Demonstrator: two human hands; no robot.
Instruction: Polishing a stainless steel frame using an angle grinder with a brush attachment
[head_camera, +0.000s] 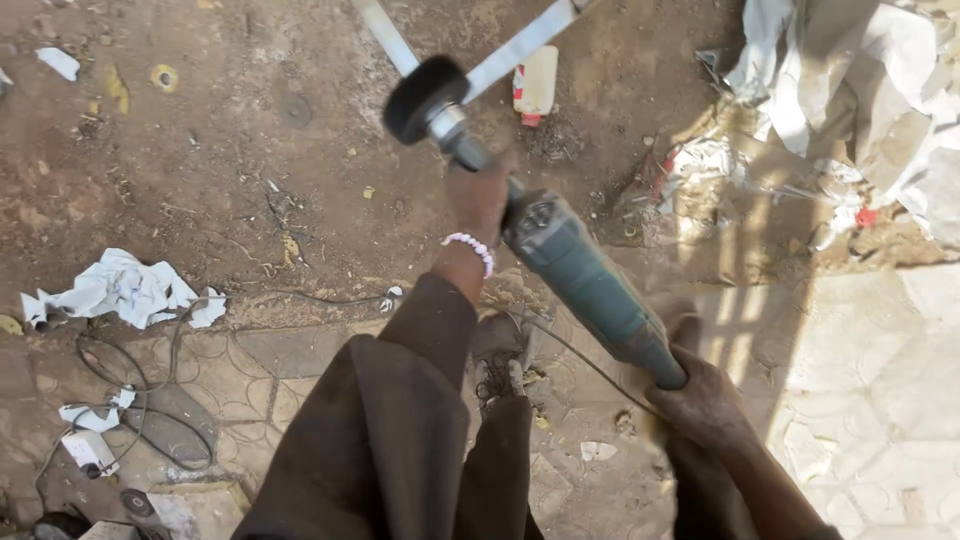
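Note:
I hold a teal-green angle grinder (580, 275) slanting up to the left over dirt ground. My left hand (478, 200), with a pink-and-white bead bracelet on the wrist, grips its front near the head. My right hand (703, 400) is closed around the rear end of the body. A dark round wheel (425, 98) on the grinder's head sits against a crossing of two thin grey metal bars (520, 45). My dark brown sleeves fill the bottom centre.
Crumpled white paper (125, 290) lies at left, with black cables (150, 400) looping below it. A small white-and-red bottle (536, 85) lies beyond the bars. Crumpled plastic sheeting (860, 90) piles at top right. Pale paving (870, 400) is at lower right.

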